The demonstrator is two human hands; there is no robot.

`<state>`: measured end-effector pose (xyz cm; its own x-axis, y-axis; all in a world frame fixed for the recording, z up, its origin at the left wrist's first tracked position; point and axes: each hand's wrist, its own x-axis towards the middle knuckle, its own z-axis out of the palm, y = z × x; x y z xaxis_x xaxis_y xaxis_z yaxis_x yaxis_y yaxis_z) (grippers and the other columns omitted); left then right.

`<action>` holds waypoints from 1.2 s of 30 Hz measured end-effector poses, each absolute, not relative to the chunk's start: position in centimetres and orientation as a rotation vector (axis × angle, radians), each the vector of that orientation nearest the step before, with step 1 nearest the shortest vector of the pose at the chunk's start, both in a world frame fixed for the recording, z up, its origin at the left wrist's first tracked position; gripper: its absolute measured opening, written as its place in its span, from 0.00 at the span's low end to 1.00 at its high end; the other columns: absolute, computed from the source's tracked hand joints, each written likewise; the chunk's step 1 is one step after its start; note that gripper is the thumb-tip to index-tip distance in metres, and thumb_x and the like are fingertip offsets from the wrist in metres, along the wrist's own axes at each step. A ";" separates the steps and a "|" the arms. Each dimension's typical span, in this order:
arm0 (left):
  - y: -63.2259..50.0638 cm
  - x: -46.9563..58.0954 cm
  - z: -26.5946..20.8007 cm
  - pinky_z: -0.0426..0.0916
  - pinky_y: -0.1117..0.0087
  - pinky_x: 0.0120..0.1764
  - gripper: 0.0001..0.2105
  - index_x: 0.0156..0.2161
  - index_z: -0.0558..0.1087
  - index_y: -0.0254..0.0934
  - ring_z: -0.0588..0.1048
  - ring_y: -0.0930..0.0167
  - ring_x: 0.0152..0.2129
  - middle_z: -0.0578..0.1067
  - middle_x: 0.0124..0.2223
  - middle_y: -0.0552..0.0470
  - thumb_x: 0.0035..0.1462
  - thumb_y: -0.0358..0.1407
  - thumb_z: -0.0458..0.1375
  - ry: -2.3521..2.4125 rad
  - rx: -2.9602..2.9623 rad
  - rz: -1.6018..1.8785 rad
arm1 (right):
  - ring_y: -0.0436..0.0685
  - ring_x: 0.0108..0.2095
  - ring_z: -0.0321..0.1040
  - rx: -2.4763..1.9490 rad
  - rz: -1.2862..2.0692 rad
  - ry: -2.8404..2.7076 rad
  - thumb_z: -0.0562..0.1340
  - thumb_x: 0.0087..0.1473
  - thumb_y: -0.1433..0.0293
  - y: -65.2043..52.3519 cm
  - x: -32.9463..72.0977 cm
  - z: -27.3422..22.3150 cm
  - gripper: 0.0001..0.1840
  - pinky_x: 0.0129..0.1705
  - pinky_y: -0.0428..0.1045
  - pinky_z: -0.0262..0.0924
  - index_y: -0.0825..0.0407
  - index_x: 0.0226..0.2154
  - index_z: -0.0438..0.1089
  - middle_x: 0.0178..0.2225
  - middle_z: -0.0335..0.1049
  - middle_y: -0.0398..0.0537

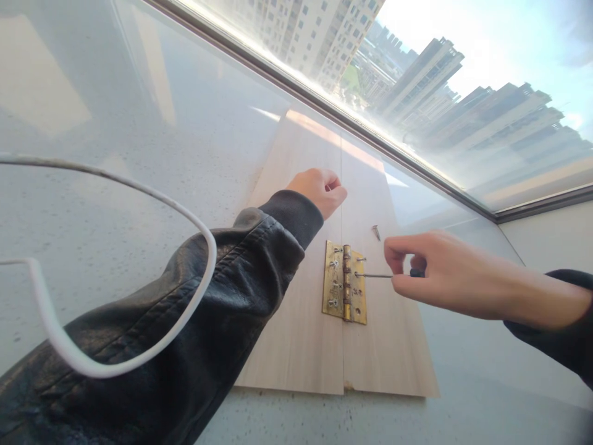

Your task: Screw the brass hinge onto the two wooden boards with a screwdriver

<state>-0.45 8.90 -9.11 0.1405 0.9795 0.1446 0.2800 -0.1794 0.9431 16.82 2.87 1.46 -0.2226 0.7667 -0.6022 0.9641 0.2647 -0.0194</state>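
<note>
My right hand (447,272) is closed around a screwdriver (377,275); its dark handle is mostly hidden in the fingers. The thin shaft points left, its tip at a screw on the right leaf of a brass hinge (347,284). This hinge lies flat across the seam between two pale wooden boards (296,346). Several screws stick up from its left leaf, another stands near the top of the right leaf, and the lower right holes show bare. A loose screw (376,232) rests on the right board. Above the hinge, my left hand (317,191) is closed, its fingertips largely hidden.
A white cable (210,259) loops across the left side, in front of my black left sleeve (185,303). The boards lie on a speckled pale countertop (115,204). Beyond them runs a window frame (417,161), with tall buildings outside.
</note>
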 end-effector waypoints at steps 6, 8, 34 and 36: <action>8.9 -0.4 -9.2 0.60 0.71 0.27 0.09 0.24 0.70 0.35 0.66 0.74 0.22 0.71 0.24 0.52 0.50 0.36 0.52 1.250 1.609 1.093 | 0.50 0.21 0.53 0.935 0.031 2.497 0.53 0.54 0.72 1.3 18.3 1.3 0.10 0.25 0.48 0.42 0.51 0.23 0.60 0.22 0.60 0.43; 8.9 -0.4 -9.1 0.60 0.70 0.28 0.09 0.24 0.70 0.35 0.66 0.73 0.22 0.71 0.24 0.51 0.50 0.36 0.52 1.255 1.613 1.090 | 0.51 0.21 0.51 0.767 0.206 2.581 0.52 0.55 0.75 0.7 19.2 1.0 0.11 0.25 0.49 0.38 0.51 0.23 0.60 0.21 0.58 0.44; 9.0 -0.3 -9.2 0.58 0.71 0.27 0.08 0.24 0.70 0.35 0.64 0.74 0.21 0.70 0.23 0.52 0.48 0.36 0.52 1.230 1.576 1.107 | 0.49 0.19 0.51 0.570 0.352 2.603 0.51 0.55 0.79 1.0 18.9 0.8 0.13 0.23 0.49 0.38 0.51 0.24 0.64 0.20 0.62 0.42; 9.0 -0.3 -9.2 0.58 0.71 0.26 0.09 0.24 0.70 0.35 0.64 0.75 0.21 0.70 0.23 0.52 0.48 0.36 0.52 1.228 1.583 1.107 | 0.50 0.19 0.51 0.415 0.495 2.658 0.49 0.55 0.82 0.5 19.2 0.7 0.15 0.23 0.49 0.36 0.52 0.26 0.65 0.20 0.62 0.42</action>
